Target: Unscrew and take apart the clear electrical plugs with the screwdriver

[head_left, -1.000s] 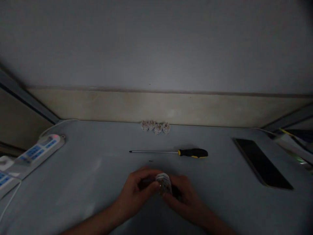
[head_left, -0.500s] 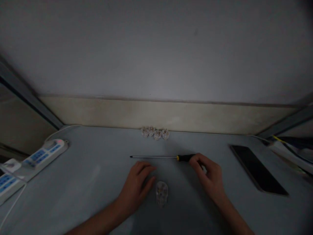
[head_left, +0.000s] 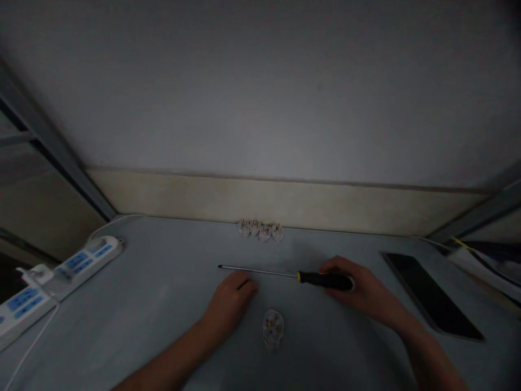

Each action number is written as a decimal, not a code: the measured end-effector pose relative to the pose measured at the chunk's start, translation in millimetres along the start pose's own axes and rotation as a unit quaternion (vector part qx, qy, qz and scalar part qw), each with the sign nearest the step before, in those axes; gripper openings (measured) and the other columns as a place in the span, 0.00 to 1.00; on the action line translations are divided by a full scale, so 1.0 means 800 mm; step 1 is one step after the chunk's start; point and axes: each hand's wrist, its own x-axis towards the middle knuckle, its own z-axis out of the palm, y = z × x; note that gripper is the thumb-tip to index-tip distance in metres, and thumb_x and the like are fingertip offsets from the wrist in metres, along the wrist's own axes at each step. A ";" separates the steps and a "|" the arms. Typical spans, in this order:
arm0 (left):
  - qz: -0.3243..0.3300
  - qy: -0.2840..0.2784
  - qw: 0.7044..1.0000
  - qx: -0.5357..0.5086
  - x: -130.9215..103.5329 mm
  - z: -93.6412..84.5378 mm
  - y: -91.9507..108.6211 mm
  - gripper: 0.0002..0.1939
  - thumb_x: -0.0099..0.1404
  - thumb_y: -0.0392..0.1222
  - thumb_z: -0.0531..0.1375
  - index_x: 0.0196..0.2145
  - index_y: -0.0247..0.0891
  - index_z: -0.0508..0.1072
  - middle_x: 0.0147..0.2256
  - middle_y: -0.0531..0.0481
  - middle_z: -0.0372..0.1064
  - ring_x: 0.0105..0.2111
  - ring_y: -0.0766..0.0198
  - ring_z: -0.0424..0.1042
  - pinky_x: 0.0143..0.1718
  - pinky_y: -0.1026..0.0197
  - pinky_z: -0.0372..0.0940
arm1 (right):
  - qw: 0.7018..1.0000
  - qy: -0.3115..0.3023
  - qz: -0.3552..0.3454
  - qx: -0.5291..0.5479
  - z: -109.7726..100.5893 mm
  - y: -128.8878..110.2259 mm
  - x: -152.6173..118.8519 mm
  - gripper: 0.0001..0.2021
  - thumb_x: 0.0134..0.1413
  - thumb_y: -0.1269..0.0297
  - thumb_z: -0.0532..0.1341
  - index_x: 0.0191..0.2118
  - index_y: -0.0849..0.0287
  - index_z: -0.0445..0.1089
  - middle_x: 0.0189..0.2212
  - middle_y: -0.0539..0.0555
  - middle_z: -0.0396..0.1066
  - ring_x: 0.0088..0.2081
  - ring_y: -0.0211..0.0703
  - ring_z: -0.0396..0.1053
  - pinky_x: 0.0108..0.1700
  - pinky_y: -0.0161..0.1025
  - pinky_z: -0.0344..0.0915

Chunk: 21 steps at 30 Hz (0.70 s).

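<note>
While the right hand (head_left: pixel 364 288) has its grip clamped on the screwdriver (head_left: pixel 319 279), two o'clock from the plug part (head_left: pixel 272 329) on the surface (head_left: pixel 163 293), the left hand (head_left: pixel 230 297) curls at ten; whether its grip holds anything, I cannot tell. Four pronged parts (head_left: pixel 264 232) stand at twelve.

At 5 o'clock, screwdriver (head_left: pixel 303 277): black handle, yellow collar, silvery shaft. At 6, plug piece (head_left: pixel 272 328): whitish, brassy bits. At 8, power strip (head_left: pixel 67 285): white, blue panels. At 4, phone (head_left: pixel 433 296): black face.
</note>
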 end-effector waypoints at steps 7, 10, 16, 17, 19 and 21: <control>-0.006 0.020 0.992 -0.126 -0.002 0.007 0.023 0.10 0.69 0.38 0.56 0.34 0.38 0.77 0.32 0.46 0.75 0.33 0.59 0.74 0.36 0.61 0.68 | 0.939 0.230 -0.139 0.214 -0.046 -0.091 0.020 0.10 0.51 0.58 0.65 0.37 0.57 0.71 0.31 0.51 0.67 0.32 0.38 0.67 0.32 0.35 0.64; -0.045 0.025 0.982 -0.181 -0.004 0.007 0.032 0.07 0.66 0.37 0.59 0.32 0.38 0.77 0.30 0.47 0.77 0.30 0.61 0.76 0.34 0.63 0.70 | 0.848 0.311 -0.187 0.387 -0.046 -0.144 0.040 0.10 0.56 0.55 0.61 0.36 0.57 0.69 0.32 0.51 0.64 0.32 0.38 0.67 0.32 0.37 0.65; -0.120 0.036 0.961 -0.245 -0.007 0.007 0.033 0.03 0.61 0.36 0.63 0.29 0.37 0.76 0.28 0.49 0.79 0.27 0.61 0.78 0.29 0.66 0.71 | 0.708 0.463 -0.192 0.498 -0.061 -0.214 0.056 0.11 0.53 0.55 0.61 0.35 0.58 0.67 0.22 0.48 0.65 0.17 0.34 0.58 0.14 0.32 0.51; -0.129 0.041 0.957 -0.255 -0.007 0.007 0.032 0.02 0.60 0.36 0.64 0.29 0.37 0.75 0.27 0.49 0.78 0.27 0.62 0.78 0.29 0.66 0.71 | 0.697 0.486 -0.195 0.489 -0.062 -0.217 0.056 0.10 0.55 0.57 0.60 0.39 0.58 0.66 0.21 0.47 0.65 0.16 0.34 0.56 0.13 0.32 0.50; -0.148 0.054 0.945 -0.287 -0.006 0.007 0.031 0.03 0.58 0.36 0.65 0.29 0.37 0.73 0.27 0.50 0.77 0.27 0.62 0.77 0.29 0.66 0.71 | 0.689 0.525 -0.195 0.460 -0.061 -0.219 0.056 0.08 0.57 0.62 0.58 0.42 0.56 0.64 0.20 0.45 0.64 0.16 0.35 0.56 0.12 0.32 0.51; -0.157 0.067 0.932 -0.321 -0.005 0.007 0.030 0.05 0.57 0.34 0.65 0.29 0.38 0.71 0.27 0.51 0.76 0.27 0.63 0.77 0.30 0.66 0.71 | 0.688 0.545 -0.204 0.433 -0.056 -0.219 0.057 0.07 0.58 0.65 0.57 0.43 0.53 0.61 0.20 0.43 0.61 0.17 0.35 0.55 0.12 0.31 0.52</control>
